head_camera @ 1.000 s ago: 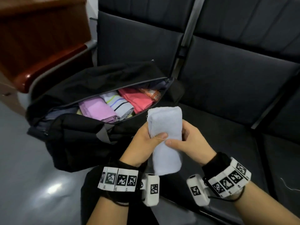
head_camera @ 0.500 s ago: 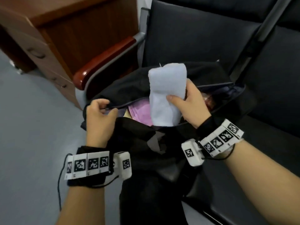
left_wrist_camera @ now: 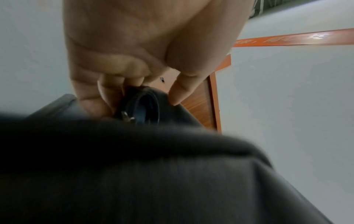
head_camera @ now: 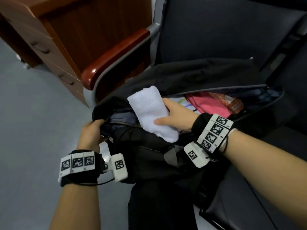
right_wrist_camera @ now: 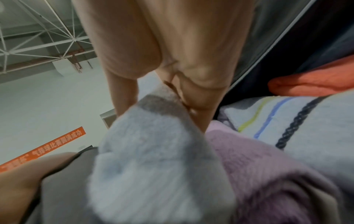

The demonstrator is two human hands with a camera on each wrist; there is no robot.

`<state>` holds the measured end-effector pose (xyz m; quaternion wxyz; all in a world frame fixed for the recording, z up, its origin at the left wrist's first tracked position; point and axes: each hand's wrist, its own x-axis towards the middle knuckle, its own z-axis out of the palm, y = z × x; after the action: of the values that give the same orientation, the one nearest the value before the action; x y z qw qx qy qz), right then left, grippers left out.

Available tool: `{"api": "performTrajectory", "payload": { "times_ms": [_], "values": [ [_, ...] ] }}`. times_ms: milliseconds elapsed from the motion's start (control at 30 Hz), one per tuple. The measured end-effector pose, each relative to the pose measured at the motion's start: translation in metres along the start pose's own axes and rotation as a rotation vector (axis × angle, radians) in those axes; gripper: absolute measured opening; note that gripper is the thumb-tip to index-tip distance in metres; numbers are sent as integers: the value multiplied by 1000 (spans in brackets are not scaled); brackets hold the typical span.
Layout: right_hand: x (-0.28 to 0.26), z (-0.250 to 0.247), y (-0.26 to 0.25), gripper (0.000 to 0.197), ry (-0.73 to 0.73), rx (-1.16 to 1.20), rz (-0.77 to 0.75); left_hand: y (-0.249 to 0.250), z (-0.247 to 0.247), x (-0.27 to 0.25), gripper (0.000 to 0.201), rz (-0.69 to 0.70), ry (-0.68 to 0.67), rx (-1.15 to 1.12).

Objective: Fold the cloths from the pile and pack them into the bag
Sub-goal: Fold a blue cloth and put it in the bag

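Left hand (head_camera: 90, 136) grips the near-left rim of the black bag (head_camera: 191, 75). Right hand (head_camera: 177, 116), fingers curled, holds the folded white cloth (head_camera: 152, 112) over the bag's opening; pink cloth (head_camera: 211, 105) lies farther inside

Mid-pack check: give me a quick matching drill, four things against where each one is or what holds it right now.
Things:
1. white cloth
2. bag edge
3. pink cloth
4. striped cloth

States:
A. pinched by the left hand
B. packed beside the purple cloth
C. gripped by the right hand
D. packed toward the bag's far end

Pairs: 1-C, 2-A, 3-D, 4-B
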<state>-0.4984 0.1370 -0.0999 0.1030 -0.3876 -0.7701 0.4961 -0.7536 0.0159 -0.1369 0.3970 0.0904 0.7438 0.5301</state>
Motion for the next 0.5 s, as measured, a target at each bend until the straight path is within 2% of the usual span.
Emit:
{"api": "performTrajectory", "payload": {
  "times_ms": [133, 233, 400, 500],
  "values": [
    [3, -4, -5, 48, -126, -148, 33, 10, -12, -6, 20, 108, -83, -15],
    [9, -5, -6, 49, -119, -237, 92, 23, -18, -17, 14, 213, -142, 37],
    [23, -14, -16, 42, -18, -436, 189, 63, -20, -48, 11, 470, -82, -17],
    [32, -3, -31, 30, -50, -642, 163, 80, -17, -68, 7, 566, -47, -123]
  ]
}}
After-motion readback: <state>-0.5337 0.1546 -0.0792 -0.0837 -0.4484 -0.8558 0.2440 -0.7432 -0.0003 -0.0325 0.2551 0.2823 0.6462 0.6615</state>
